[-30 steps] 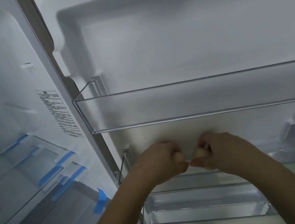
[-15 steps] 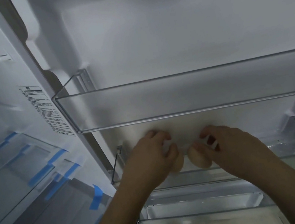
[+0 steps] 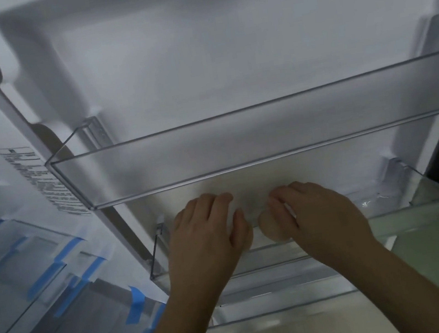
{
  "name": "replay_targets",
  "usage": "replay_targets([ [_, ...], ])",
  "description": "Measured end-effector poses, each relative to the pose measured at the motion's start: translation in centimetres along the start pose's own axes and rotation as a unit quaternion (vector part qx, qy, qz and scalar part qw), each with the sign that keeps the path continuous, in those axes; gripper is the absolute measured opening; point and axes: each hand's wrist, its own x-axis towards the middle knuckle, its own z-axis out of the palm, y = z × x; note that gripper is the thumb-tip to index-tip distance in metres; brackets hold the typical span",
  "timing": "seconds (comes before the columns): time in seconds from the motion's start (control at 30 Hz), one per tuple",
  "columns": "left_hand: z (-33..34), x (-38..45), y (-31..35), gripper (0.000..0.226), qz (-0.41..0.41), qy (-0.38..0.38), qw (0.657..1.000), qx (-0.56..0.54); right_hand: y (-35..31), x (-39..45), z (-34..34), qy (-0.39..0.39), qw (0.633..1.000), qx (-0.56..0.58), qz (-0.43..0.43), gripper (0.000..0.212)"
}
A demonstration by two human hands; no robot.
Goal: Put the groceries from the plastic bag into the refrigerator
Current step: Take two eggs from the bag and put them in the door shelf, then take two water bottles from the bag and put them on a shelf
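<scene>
Head view: the step in hand looks like setting eggs into the middle door bin [image 3: 421,200] of the refrigerator [image 3: 222,49], under the empty upper bin [image 3: 238,145]. Both hands reach into that bin, close together but not touching.

The left hand [image 3: 209,235] is curled palm-down, fingers bent over a pale egg of which only an edge [image 3: 249,238] shows by the thumb. The right hand [image 3: 319,216] is loosely closed on a second egg [image 3: 273,228], fingers over its top, the egg low in the bin and just beside the first. Whether either egg already rests on the bin floor cannot be told.

Next, I judge, each hand needs to ease open gently and lift clear, so the eggs neither roll nor knock together. The plastic bag is out of sight.
</scene>
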Motion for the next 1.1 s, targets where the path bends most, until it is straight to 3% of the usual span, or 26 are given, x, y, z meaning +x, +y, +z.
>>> replay_targets([
  [0.1, -0.3, -0.1, 0.0, 0.034, 0.018, 0.004, 1.0, -0.001, 0.0, -0.3, 0.2, 0.019, 1.0, 0.001, -0.01, 0.037],
  [0.23, -0.9, -0.1, 0.1, 0.038, 0.043, -0.014, 0.998, 0.033, -0.7, -0.9, -0.4, -0.002, 1.0, 0.002, 0.001, 0.06],
  [0.43, -2.1, -1.7, -0.2, 0.037, 0.075, -0.063, 0.995, -0.007, -2.6, -4.5, -2.7, -0.004, 0.998, -0.043, 0.052, 0.046],
  [0.6, -2.2, -4.1, 1.6, 0.042, 0.139, -0.076, 0.986, -0.058, -3.7, -9.6, -4.3, 0.014, 0.985, -0.117, 0.127, 0.046],
  [0.83, -2.3, -6.0, 9.0, 0.041, 0.237, -0.088, 0.958, -0.133, -3.0, -17.6, -9.9, -0.017, 0.944, -0.214, 0.251, 0.047],
  [1.1, -4.3, -9.1, 20.9, 0.051, 0.371, -0.126, 0.898, -0.202, -1.2, -27.5, -18.5, 0.022, 0.887, -0.287, 0.362, 0.052],
])
